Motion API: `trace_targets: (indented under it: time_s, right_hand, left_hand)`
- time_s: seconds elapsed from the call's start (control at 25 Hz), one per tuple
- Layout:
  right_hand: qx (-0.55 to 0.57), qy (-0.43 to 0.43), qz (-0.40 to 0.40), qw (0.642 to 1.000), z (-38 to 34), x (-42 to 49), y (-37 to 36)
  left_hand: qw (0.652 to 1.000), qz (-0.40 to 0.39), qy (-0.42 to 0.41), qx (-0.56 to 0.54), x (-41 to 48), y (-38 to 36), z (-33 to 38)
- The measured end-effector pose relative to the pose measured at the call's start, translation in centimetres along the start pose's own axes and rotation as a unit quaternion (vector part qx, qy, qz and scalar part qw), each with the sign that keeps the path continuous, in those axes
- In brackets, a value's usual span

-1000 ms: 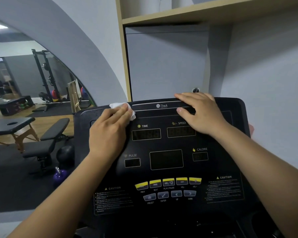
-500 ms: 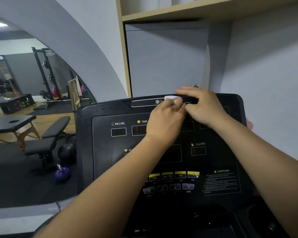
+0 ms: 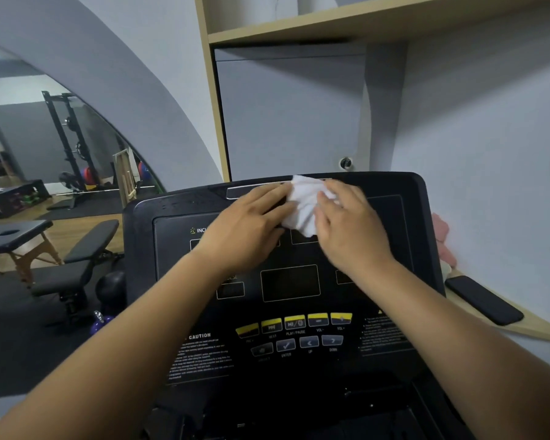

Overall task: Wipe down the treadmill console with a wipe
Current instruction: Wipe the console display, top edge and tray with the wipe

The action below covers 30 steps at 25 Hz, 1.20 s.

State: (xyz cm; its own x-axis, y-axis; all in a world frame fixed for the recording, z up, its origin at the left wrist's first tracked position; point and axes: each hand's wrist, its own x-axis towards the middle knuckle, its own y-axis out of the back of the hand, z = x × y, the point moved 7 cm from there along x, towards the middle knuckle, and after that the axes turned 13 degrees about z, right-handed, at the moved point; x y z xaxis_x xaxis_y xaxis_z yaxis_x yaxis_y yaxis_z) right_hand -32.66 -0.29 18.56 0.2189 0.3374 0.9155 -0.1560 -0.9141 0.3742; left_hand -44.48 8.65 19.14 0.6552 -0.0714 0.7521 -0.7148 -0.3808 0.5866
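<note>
Wipe (image 3: pixel 304 206) went from console's (image 3: pixel 159 281) top-left corner to its top centre w/in a sec, and is now spread between both grips. I read it as a handover or refold, so wiping's paused; lower panel & btns prob. still to do. Right grip (image 3: pixel 353 230) curls fingers over wipe, holding it. Left grip (image 3: pixel 251 227) lies flattish at wipe's left edge; I can't tell if it pinches. Upper readouts are covered. Pink thing (image 3: pixel 440 230) behind console's right edge: unclear.
</note>
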Motion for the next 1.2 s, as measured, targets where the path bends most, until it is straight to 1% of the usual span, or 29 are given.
trace_targets:
  time_s: [0.12,0.2,0.32,0.44,0.48,0.52,0.56,0.64,0.72,0.8,0.88,0.96,1.08,1.16,1.2]
  right_hand:
    - [-0.031,-0.071,0.017,0.997,2.9,0.4,0.6]
    - [-0.039,-0.073,0.011,0.997,2.6,0.5,0.0]
    - [-0.007,0.005,0.007,1.0,-1.3,0.3,-1.4]
    - [0.003,0.104,-0.041,0.994,-4.3,-1.1,-2.6]
    - [0.003,0.115,-0.049,0.992,-4.1,-1.4,-2.5]
    - [-0.003,0.106,-0.046,0.993,-3.1,-1.4,-2.2]
    - [-0.015,0.077,-0.039,0.996,-1.4,-1.5,-1.7]
    - [-0.036,-0.017,-0.015,0.999,3.1,-2.0,-0.3]
    - [-0.047,-0.101,-0.002,0.994,7.0,-2.5,0.8]
    - [-0.06,-0.142,0.006,0.988,8.5,-2.7,1.0]
    - [-0.074,-0.152,0.008,0.986,7.2,-2.6,0.4]
    - [-0.073,-0.11,0.003,0.991,3.8,-2.4,-0.6]
    - [-0.027,0.003,-0.042,0.999,-2.1,-2.9,-2.4]
    - [-0.02,0.067,-0.068,0.995,-2.3,-3.0,-2.4]
    - [-0.033,0.072,-0.069,0.994,-0.9,-2.8,-1.8]
  left_hand:
    - [0.999,0.013,0.023,0.026,-2.5,0.9,-2.2]
    - [0.999,0.019,0.044,0.01,-3.1,0.8,-2.7]
    - [0.997,0.035,0.063,-0.007,-3.1,0.3,-2.2]
    - [0.997,0.042,0.069,-0.01,-3.2,0.5,-2.2]
    - [0.997,0.045,0.068,-0.013,-3.1,0.7,-2.3]
    - [0.997,0.048,0.064,-0.015,-3.0,1.0,-2.4]
    - [0.997,0.051,0.06,-0.015,-2.9,1.2,-2.7]
    - [0.997,0.059,0.057,0.0,-2.7,1.8,-3.3]
    - [0.993,0.094,0.067,0.009,-2.8,2.5,-4.4]
    - [0.986,0.138,0.098,0.0,-2.8,2.9,-5.4]
    - [0.98,0.162,0.115,-0.003,-2.6,3.0,-5.6]
    - [0.979,0.175,0.107,0.007,-2.5,2.8,-5.0]
    - [0.976,0.195,0.098,0.013,-2.6,3.1,-5.1]
    - [0.977,0.192,0.087,0.02,-2.2,3.4,-5.8]
    - [0.978,0.186,0.087,0.021,-1.9,3.5,-6.3]
